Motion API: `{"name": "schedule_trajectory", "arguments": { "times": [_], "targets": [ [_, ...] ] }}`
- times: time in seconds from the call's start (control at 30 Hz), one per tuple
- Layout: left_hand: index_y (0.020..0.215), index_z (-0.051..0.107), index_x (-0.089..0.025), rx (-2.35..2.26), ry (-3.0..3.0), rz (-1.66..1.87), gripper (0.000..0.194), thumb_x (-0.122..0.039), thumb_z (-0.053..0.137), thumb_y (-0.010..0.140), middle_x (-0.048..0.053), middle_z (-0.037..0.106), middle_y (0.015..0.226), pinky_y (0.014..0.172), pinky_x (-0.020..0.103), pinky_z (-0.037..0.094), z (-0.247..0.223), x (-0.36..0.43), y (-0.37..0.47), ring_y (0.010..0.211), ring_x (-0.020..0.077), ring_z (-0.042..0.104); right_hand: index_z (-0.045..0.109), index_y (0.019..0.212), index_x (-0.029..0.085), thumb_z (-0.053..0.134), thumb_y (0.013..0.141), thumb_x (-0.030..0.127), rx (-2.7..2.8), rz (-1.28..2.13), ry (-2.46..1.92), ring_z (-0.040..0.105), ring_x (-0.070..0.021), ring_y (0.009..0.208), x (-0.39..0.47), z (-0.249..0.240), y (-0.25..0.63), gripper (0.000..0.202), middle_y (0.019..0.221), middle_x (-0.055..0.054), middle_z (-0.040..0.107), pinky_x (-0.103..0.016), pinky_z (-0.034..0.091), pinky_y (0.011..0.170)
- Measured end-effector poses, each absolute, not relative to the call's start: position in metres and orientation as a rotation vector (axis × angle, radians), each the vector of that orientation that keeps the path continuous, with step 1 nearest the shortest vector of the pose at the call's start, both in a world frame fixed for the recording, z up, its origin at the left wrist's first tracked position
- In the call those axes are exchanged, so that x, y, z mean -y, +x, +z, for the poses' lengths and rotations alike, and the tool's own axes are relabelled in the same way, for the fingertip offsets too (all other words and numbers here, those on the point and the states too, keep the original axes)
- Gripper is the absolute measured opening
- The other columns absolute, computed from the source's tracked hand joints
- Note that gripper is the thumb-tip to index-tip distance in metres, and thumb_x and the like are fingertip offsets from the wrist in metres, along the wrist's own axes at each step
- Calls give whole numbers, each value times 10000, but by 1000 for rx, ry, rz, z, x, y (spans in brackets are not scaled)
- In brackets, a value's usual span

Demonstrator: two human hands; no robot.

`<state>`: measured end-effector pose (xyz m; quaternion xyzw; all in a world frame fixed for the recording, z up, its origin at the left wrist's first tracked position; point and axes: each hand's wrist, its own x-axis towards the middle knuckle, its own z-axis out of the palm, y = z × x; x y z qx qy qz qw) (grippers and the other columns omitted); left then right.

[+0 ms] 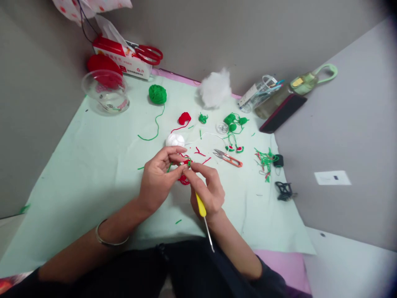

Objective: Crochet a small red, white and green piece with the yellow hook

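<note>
My left hand (156, 181) pinches a small red and green crochet piece (187, 163) between thumb and fingers. The fingertips of my right hand (210, 189) meet the piece from the other side. Tucked in that same hand is a crochet hook (201, 207) with a yellow handle, its metal shaft pointing down toward my lap. Loops of red yarn (184, 180) show just below the piece. A white yarn ball (174, 140) lies right beyond my left fingers. Fingers cover much of the piece, so its shape is hard to make out.
Orange thread snips (228, 158) lie right of my hands, near small green and red pieces (239, 149). Farther back are a green yarn ball (158, 94), red yarn (185, 118) and white stuffing (215, 89). A plastic tub (107, 97) stands left; yarn scraps (264, 161) lie right.
</note>
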<state>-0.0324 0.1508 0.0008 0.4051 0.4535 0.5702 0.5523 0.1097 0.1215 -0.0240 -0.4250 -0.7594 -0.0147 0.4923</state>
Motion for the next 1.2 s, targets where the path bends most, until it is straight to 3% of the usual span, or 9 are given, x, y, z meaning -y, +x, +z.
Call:
{"name": "schedule_trajectory", "arguments": {
  "times": [0.2,0.47,0.57,0.7,0.77,0.9,1.03,1.2],
  "targets": [
    [1026,722,-226,-1015,1006,1415,307,-99,812,762,-32,749,810,858,236,590,3,-146,-32,830,122,720,784,1166,326,642,972,87,1652,275,-1023,739,-181,921,-125,-8,108,339,1058,-50,729,-322,650,731],
    [1032,689,-229,-1188,1636,1558,277,-45,739,831,-6,785,958,833,263,603,-1,-142,-37,833,134,771,767,1213,284,655,964,85,1762,115,-981,752,-204,945,-127,-7,119,338,1077,-74,775,-346,645,761],
    [1054,659,-237,-1244,1711,1528,238,-117,749,868,4,791,944,833,297,616,-3,-145,-39,859,167,781,779,1170,274,651,969,100,1748,204,-962,754,-209,924,-131,-1,120,295,1037,-70,783,-356,638,759],
    [1078,625,-243,-1290,1699,1399,251,-341,773,901,31,778,971,867,338,618,-6,-149,-43,893,200,776,791,1102,267,639,973,98,1707,303,-975,750,-198,896,-132,6,120,262,1006,-63,778,-347,630,748],
    [1118,622,-236,-1267,1781,1384,270,-377,743,922,57,773,1038,917,361,608,-8,-149,-43,963,218,769,787,1102,270,640,972,104,1692,295,-984,751,-202,892,-131,6,118,257,1010,-64,780,-354,630,738],
    [1239,595,-224,-1226,1837,1379,258,-254,633,986,106,756,1200,1046,411,558,-7,-147,-43,1211,243,702,771,1129,278,651,967,109,1649,287,-990,751,-206,904,-130,2,117,263,1017,-60,785,-364,634,742],
    [1093,626,-235,-1149,1856,1446,127,-217,663,973,98,768,1244,1141,485,493,-5,-147,-41,1370,275,613,773,1129,265,667,956,100,1636,312,-983,751,-203,917,-129,-1,117,262,1049,-66,785,-350,632,749],
    [1018,677,-237,-1170,1983,1499,97,-207,721,936,85,773,1264,1151,511,475,-7,-150,-41,1386,298,598,768,1151,278,658,960,94,1630,295,-983,755,-202,918,-127,0,116,286,1078,-55,790,-352,638,747]
  ]
}}
